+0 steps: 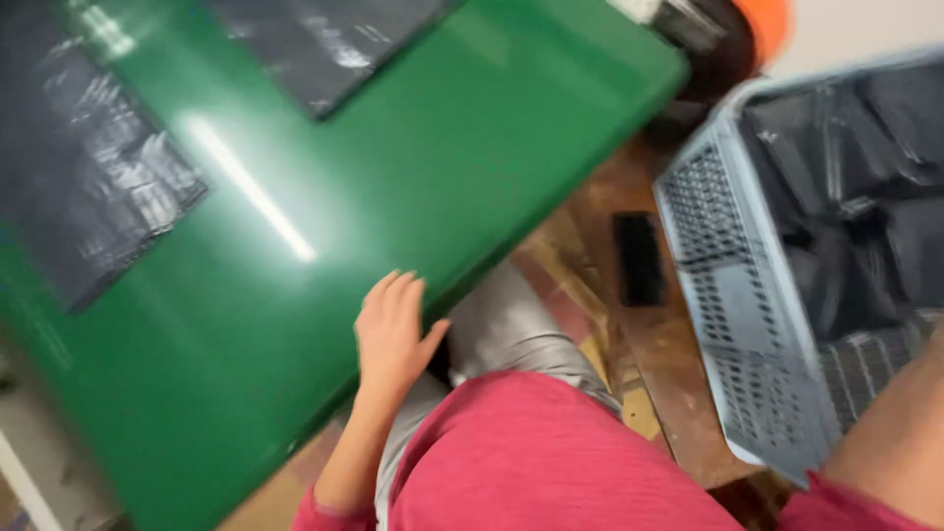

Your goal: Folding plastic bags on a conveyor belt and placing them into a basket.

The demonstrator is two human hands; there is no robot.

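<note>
My left hand (390, 332) lies flat on the near edge of a glossy green table (324, 187), fingers together and pointing away, holding nothing. Two dark, shiny plastic-wrapped packages lie on the table: one at the far left (84, 157), one at the top middle (320, 44). Of my right arm only the bare forearm (890, 447) shows at the lower right corner; the hand itself is out of the picture. The forearm reaches toward a light blue perforated plastic crate (733, 324) filled with dark bags.
My red shirt (551, 462) and grey trousers (506, 329) fill the bottom middle. A brown wooden surface (669, 374) lies between table and crate, with a small black rectangular object (639, 258) on it. An orange and black object (742, 29) stands at the top right. The picture is motion-blurred.
</note>
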